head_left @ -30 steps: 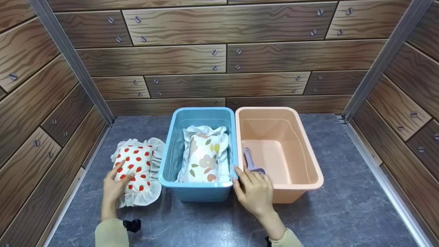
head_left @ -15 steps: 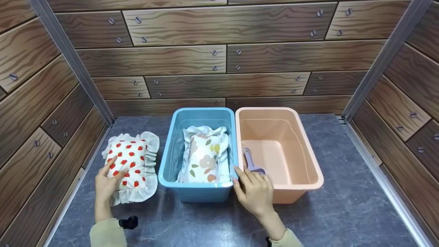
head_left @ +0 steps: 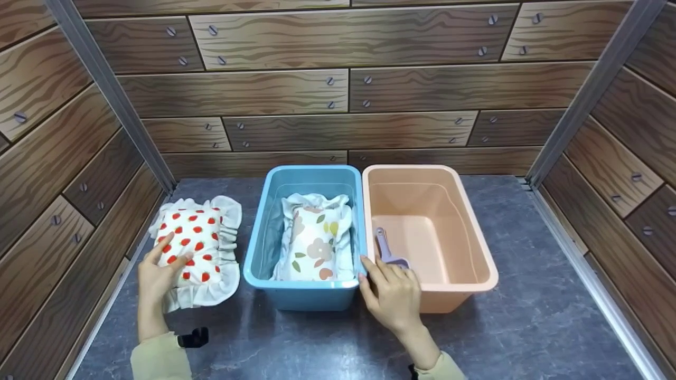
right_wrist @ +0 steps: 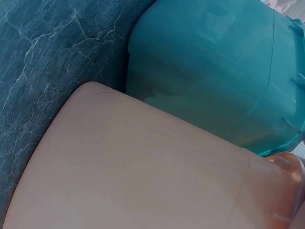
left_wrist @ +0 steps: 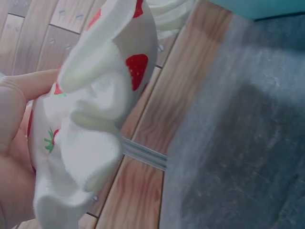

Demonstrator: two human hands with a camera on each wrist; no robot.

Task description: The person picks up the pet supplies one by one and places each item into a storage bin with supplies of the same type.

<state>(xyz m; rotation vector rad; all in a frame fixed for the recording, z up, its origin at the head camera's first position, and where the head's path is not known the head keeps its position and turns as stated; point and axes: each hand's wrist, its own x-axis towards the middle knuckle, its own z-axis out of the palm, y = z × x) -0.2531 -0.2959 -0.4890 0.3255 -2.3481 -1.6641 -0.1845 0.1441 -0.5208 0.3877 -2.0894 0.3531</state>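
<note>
A small white pillow [head_left: 193,248] with red strawberries and a ruffled edge is left of the blue bin. My left hand [head_left: 157,274] grips it by its near left part, thumb on the printed face. In the left wrist view the pillow [left_wrist: 93,119] bulges in front of the palm, hiding most fingers. Inside the blue bin [head_left: 303,285] lies a flower-print pillow [head_left: 317,243]. My right hand [head_left: 393,290] holds the rims where the blue bin and the peach bin [head_left: 470,211] meet, fingertips curled over the edge. A purple scoop [head_left: 384,245] lies in the peach bin near those fingers.
Both bins stand side by side on a dark marbled surface [head_left: 528,316]. Wood-patterned panels [head_left: 338,89] with metal corner strips enclose the back and sides. The left panel's base runs close beside the left arm.
My left hand has moved left and slightly away from me, carrying the strawberry pillow with it, so the gap to the blue bin has grown. The right hand and both bins have stayed put.
</note>
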